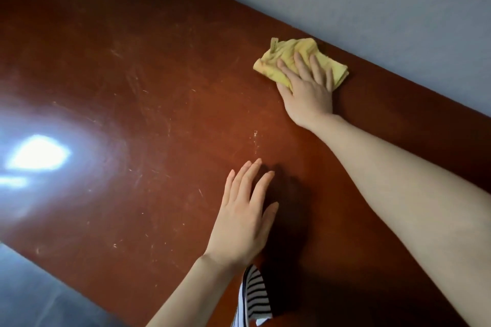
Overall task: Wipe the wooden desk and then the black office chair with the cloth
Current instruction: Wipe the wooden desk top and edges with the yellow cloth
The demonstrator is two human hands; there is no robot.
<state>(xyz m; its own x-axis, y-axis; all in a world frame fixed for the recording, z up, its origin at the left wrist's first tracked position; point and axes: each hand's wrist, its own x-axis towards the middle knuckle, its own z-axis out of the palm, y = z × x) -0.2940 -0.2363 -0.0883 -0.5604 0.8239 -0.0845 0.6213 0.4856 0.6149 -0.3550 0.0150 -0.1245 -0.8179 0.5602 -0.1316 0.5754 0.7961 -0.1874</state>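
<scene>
The reddish-brown wooden desk (132, 66) fills most of the head view, its top scratched and smudged. A crumpled yellow cloth (276, 61) lies on the desk near its far edge by the wall. My right hand (308, 87) presses flat on the cloth, fingers spread over it. My left hand (244, 215) rests flat on the bare desk nearer to me, fingers together, holding nothing. The black office chair is not in view.
A grey wall (372, 8) runs along the desk's far edge. A bright light reflection (37, 154) glares on the desk at the left. The grey floor (32, 292) shows past the desk's left corner. My striped clothing (253, 295) hangs at the near edge.
</scene>
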